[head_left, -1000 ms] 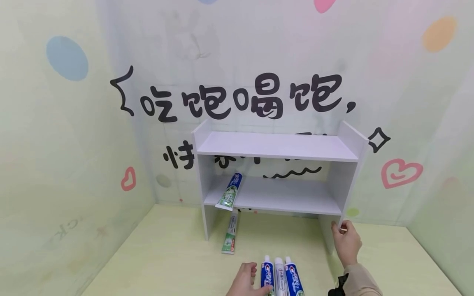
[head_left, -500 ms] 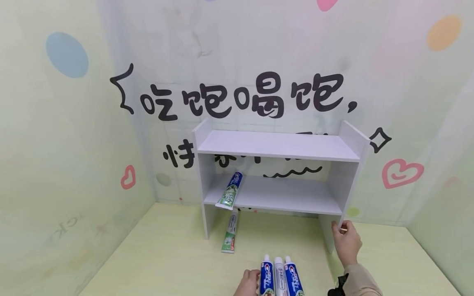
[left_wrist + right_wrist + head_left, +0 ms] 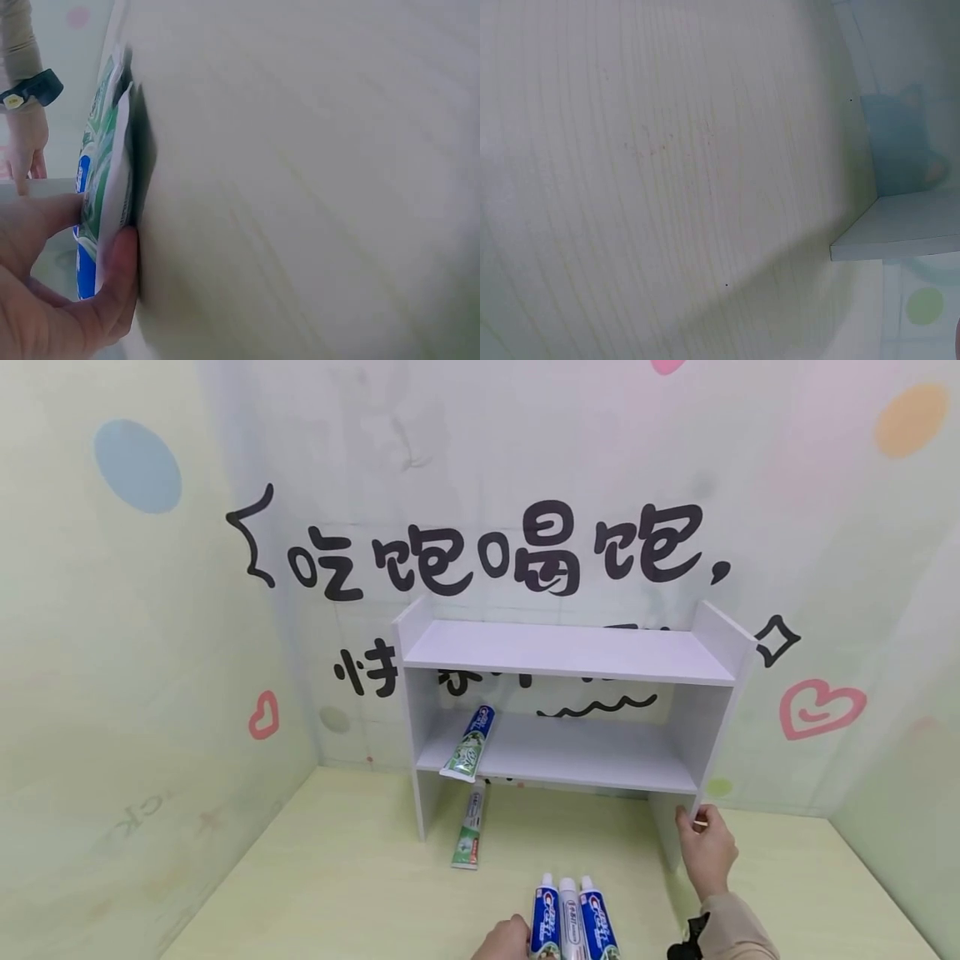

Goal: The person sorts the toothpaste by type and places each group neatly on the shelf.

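My left hand (image 3: 504, 938) is at the bottom of the head view, at the leftmost of three toothpaste tubes lying side by side. In the left wrist view its thumb and fingers pinch the green and blue toothpaste tube (image 3: 103, 180) by the edge, close to the tabletop. Beside that tube lie a silver-white tube (image 3: 572, 918) and another blue tube (image 3: 597, 920), caps toward the shelf. My right hand (image 3: 708, 853) holds the lower front edge of the white shelf's (image 3: 570, 652) right side panel, thumb and fingers on either side.
A blue and green toothpaste tube (image 3: 471, 743) lies on the middle board at the left, its end past the front edge. Below it, a silver and green tube (image 3: 469, 828) lies on the table (image 3: 360, 877). Printed walls (image 3: 555, 443) enclose the back and sides.
My left hand has moved in from the left and closed its fingers on the leftmost tube. My right hand stays on the side panel. The head view has shifted slightly.
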`<state>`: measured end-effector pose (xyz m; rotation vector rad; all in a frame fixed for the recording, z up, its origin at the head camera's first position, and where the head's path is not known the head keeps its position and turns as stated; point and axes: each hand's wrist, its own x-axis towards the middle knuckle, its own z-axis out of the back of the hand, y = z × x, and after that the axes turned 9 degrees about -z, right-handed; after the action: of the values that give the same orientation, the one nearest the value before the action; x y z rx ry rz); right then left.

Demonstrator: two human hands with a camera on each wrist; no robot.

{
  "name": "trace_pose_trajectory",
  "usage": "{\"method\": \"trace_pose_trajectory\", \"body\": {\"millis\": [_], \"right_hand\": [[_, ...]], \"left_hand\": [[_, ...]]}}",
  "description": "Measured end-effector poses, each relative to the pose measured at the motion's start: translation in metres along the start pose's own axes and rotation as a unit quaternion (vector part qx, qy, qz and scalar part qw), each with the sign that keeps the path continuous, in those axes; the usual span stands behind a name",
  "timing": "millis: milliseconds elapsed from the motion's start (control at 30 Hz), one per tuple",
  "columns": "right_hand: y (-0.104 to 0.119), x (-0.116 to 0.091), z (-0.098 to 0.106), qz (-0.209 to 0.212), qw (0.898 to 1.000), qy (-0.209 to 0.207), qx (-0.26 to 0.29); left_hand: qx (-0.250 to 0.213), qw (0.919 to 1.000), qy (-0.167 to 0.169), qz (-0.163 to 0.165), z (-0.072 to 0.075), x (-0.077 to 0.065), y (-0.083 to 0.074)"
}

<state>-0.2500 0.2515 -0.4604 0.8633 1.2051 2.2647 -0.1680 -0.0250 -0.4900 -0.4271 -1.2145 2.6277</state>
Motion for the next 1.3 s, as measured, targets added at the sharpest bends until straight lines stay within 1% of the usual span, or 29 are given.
{"method": "trace_pose_trajectory", "body": {"millis": [67,167,367,500,567,667,800,900,1000,1100,1300], "right_hand": [[0.0,0.0,0.0,-0.002,1.0,0.004,0.001],[0.0,0.0,0.0,-0.004,1.0,0.008,0.002],[0.0,0.002,0.003,-0.005,1.0,-0.002,0.001],[-0.003,0.003,0.003,-0.008,1.0,0.0,0.0],[-0.004,0.003,0.003,-0.007,1.0,0.001,0.0],[-0.004,0.002,0.001,-0.004,1.0,-0.001,0.001],[-0.002,0.001,0.0,-0.001,1.0,-0.002,0.003],[-0.001,0.001,0.0,-0.001,1.0,-0.003,0.007],[-0.001,0.0,0.001,-0.001,1.0,0.0,0.007],[-0.001,0.001,0.001,-0.002,1.0,0.002,0.002],[-0.002,0.002,-0.002,-0.002,1.0,-0.004,0.003]], "left_hand": [[-0.006,0.9999,0.007,0.013,0.001,-0.001,-0.001],[-0.036,0.9988,0.017,0.029,0.004,-0.002,-0.003],[-0.091,0.9948,0.035,0.027,0.006,-0.001,-0.006],[-0.114,0.9923,0.039,0.028,0.007,-0.002,-0.006],[-0.114,0.9924,0.036,0.03,0.007,-0.002,-0.005],[-0.102,0.994,0.028,0.028,0.007,-0.002,-0.003],[-0.086,0.9959,0.019,0.02,0.008,-0.003,-0.002],[-0.084,0.996,0.016,0.023,0.01,-0.005,-0.005],[-0.093,0.9951,0.019,0.028,0.015,-0.005,-0.01],[-0.107,0.994,0.017,0.014,0.023,-0.004,-0.016],[-0.101,0.9936,-0.001,-0.052,0.038,-0.003,-0.026]]}}
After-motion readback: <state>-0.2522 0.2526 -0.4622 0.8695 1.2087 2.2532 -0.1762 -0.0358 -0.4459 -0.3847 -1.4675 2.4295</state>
